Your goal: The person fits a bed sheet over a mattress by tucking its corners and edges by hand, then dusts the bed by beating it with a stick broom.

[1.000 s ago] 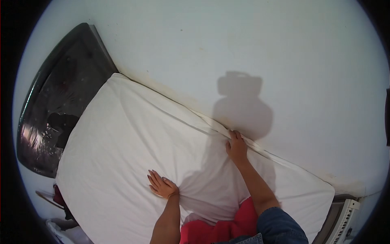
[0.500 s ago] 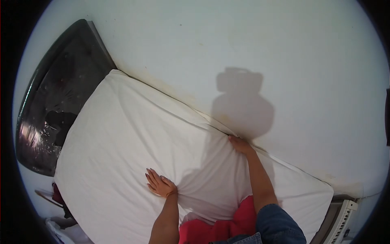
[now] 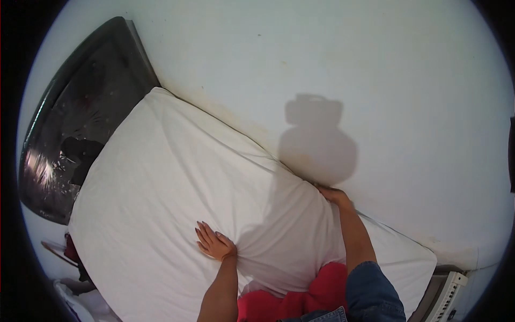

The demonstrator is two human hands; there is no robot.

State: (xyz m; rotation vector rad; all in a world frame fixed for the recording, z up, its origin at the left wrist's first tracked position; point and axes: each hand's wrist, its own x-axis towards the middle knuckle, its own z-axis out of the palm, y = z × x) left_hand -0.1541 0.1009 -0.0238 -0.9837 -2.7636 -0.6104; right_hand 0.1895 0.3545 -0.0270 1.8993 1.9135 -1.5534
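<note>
The bottom edge crops the white sheet (image 3: 155, 182), which partly hides the right hand (image 3: 336, 196).

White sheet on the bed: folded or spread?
Spread, though creased: the white sheet extends widely from the headboard, the left hand flat on it.

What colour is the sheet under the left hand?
The sheet is plain white, best seen in the head view.

This looks like a bedroom in a home, as shown by a white-sheeted bed (image 3: 150, 193) set lengthwise close along a pale, lightly stained wall (image 3: 407, 96), with a dark, glossy headboard (image 3: 94, 99) standing upright at one end.
</note>
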